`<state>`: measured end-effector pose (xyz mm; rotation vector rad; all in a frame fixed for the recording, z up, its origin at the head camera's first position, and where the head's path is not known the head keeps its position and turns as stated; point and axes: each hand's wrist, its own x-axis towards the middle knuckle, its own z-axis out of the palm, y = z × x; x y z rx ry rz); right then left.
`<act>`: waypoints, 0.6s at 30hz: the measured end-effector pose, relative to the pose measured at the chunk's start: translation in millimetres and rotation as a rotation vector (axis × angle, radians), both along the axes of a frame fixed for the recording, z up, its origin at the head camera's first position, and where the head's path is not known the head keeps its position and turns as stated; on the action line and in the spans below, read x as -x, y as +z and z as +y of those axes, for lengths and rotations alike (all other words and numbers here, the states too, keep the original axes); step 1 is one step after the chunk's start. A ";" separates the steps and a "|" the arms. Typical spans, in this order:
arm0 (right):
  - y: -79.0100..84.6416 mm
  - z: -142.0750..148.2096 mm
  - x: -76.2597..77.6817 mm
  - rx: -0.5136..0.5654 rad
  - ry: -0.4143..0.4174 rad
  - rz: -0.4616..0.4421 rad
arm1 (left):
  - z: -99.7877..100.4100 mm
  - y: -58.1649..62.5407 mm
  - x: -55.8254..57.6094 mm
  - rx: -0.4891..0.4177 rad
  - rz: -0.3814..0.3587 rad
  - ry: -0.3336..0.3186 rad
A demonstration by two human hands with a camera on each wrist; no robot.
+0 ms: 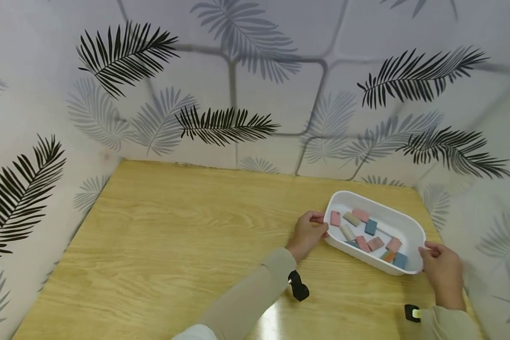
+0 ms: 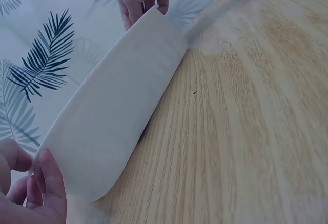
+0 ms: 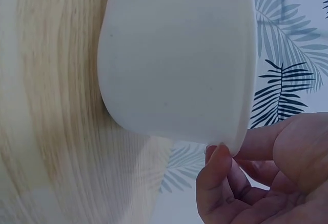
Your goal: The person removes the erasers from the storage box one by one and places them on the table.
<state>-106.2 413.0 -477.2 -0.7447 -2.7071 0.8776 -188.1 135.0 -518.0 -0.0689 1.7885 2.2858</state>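
A person's left hand [image 1: 308,236] and right hand [image 1: 444,270] pinch opposite ends of a white tray [image 1: 401,226] at the counter's [image 1: 174,236] right side, pink, blue and tan blocks [image 1: 370,227] already inside, the tray not yet released, its contact with the counter unclear.

From my head view I see a table [image 1: 165,222] with a yellowish, wood-grained top, its grain running mostly side to side. A patch of glare [image 1: 269,323] shines on its surface at the near edge of my picture. Toward the far right corner, near the table's right edge, is a white tray [image 1: 391,222]; its underside sits at or just over the wood, and I can't tell whether it touches. My left wrist view shows one small dark speck [image 2: 195,93] on the bare grain.
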 end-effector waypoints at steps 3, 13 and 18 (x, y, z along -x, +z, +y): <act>3.8 -6.1 2.6 0.006 0.021 -0.011 | -6.4 -0.9 -0.7 0.003 0.009 -0.005; 2.7 -22.0 17.3 0.020 0.116 -0.015 | -31.8 -3.1 -1.6 0.013 0.005 0.016; 3.9 -34.3 21.6 0.025 0.141 -0.008 | -46.5 1.1 -4.9 0.010 -0.005 0.008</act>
